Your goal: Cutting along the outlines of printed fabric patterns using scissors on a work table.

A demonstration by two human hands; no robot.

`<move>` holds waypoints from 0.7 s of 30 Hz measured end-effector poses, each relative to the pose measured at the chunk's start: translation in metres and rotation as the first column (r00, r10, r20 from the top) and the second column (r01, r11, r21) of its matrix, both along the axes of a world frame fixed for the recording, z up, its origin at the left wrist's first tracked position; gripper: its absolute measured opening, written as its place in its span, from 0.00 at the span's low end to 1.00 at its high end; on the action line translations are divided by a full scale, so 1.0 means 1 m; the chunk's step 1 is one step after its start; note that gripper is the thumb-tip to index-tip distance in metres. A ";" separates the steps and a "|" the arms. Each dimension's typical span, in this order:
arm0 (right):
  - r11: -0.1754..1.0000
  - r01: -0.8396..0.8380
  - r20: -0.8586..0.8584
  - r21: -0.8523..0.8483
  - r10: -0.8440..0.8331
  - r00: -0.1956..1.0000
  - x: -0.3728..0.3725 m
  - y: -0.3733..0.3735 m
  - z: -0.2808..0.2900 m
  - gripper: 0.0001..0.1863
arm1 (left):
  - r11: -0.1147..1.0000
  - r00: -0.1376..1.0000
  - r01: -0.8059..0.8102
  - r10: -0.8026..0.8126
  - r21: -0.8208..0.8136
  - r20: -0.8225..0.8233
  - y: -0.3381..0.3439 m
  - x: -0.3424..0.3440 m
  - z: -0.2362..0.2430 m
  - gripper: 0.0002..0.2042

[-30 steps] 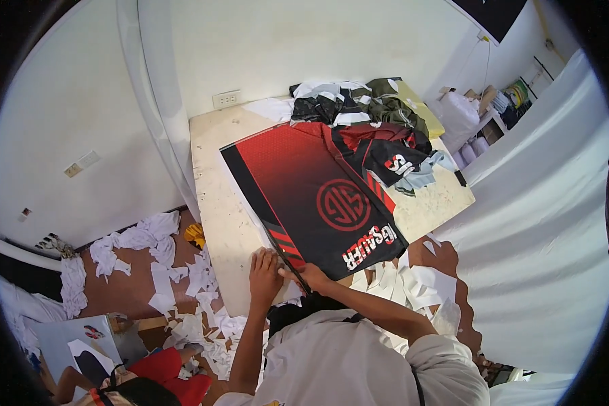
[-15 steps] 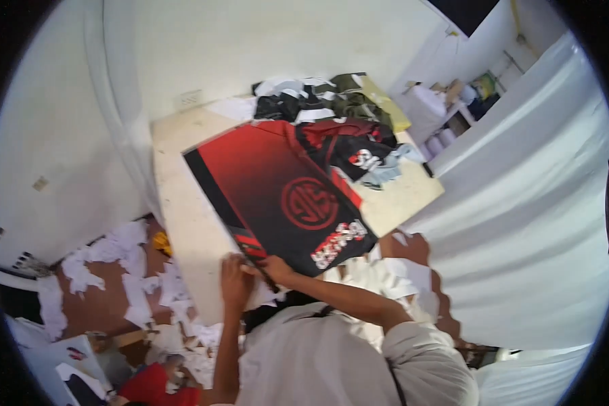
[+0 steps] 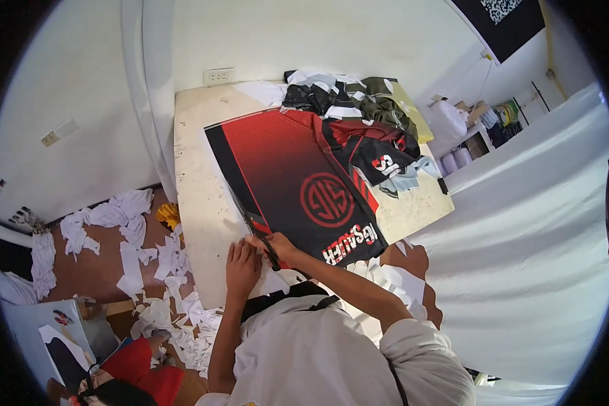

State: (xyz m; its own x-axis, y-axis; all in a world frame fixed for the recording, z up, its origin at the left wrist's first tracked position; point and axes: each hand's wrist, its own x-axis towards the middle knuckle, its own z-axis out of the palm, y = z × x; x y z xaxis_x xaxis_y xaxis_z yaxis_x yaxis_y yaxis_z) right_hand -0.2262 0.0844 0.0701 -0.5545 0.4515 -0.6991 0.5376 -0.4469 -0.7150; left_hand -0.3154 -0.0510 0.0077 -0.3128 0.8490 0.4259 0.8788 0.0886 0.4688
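Note:
A large red-and-black printed fabric panel (image 3: 277, 169) lies flat across the pale table, with a round red emblem and lettering on it. At its near left edge my right hand (image 3: 282, 250) is closed around the dark handles of a pair of scissors (image 3: 273, 257). Their blades point away along the panel's black left border. My left hand (image 3: 243, 267) rests on the table just left of the scissors, fingers stretched out and fingertips by the fabric edge. The scissors' handle loops are partly hidden by my right hand.
More cut garment pieces in red, black, white and olive (image 3: 352, 101) are heaped at the table's (image 3: 196, 169) far right. White scraps (image 3: 135, 223) litter the floor at left. A white curtain (image 3: 507, 223) hangs on the right; red cloth (image 3: 142, 372) shows at lower left.
The whole scene has shifted right in view as my head moved. My left hand's fingers are straighter on the table; my right hand still grips the scissors at the panel's edge.

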 end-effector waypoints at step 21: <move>1.000 -0.021 0.057 0.014 0.020 0.998 -0.072 0.037 0.007 0.33 | 1.000 1.000 -0.001 0.001 -0.023 0.001 0.001 0.001 0.006 0.15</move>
State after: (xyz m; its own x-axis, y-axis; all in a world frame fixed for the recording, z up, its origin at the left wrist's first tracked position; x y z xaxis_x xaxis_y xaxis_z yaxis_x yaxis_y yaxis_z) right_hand -0.2980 0.1217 0.0767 -0.5233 0.4505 -0.7234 0.5865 -0.4255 -0.6892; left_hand -0.3147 -0.0503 0.0139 -0.3143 0.8581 0.4061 0.8781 0.1002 0.4679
